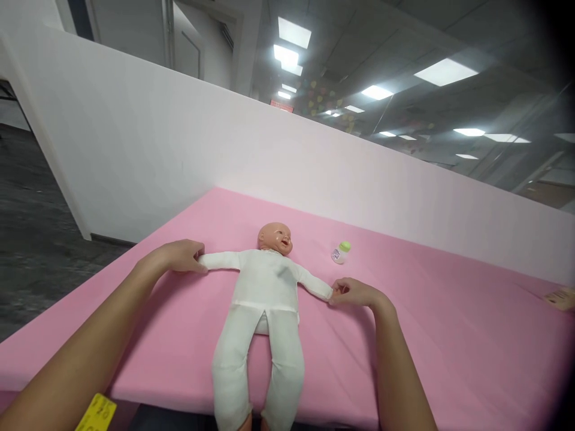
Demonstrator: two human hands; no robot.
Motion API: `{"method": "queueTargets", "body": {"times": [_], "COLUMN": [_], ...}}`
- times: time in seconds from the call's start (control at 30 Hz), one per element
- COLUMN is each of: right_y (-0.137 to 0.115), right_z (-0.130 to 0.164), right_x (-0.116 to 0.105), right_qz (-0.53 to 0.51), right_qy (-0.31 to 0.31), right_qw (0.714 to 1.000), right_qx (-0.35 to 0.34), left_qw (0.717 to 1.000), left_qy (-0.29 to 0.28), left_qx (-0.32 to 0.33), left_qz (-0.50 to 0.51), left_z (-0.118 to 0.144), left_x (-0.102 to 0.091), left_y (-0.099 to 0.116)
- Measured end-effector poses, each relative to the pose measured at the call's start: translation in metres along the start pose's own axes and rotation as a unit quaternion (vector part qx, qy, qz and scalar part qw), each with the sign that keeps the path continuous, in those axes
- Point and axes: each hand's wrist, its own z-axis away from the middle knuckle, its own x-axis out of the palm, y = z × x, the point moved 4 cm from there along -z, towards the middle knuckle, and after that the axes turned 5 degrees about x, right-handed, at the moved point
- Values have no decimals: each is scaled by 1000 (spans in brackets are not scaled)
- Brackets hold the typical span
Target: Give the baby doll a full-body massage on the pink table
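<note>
Doll (267,284) on its back, mid-frame, arms out wide.
Left hand (185,256) and right hand (357,292) each pinch an arm's end; legs cross pink cloth's (449,335) near edge, bottom centre. Cloth stretches wide toward lower right.

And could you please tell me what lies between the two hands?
In the head view, the doll lies between the left hand and right hand, arms outstretched.

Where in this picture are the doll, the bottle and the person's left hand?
Doll (266,286): head view, on its white-clothed chest.
Bottle (339,255): head view, on its body below the green cap.
Left hand (183,256): head view, on its back.
</note>
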Motion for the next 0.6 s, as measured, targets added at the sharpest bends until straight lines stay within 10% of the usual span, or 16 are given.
{"method": "queueTargets", "body": {"times": [0.33,0.6], "right_y": [2,12], "right_z": [20,-20], "right_x": [-19,-5], "right_qz": [-172,-366], "right_qy": [54,100], "right_qw": [979,914], "right_qx": [-97,-142], "left_qw": [976,913], "left_qy": [111,170], "left_qx": [92,132], "left_qz": [164,347], "left_z": [15,10], "left_x": [-30,-26], "left_y": [9,31]}}
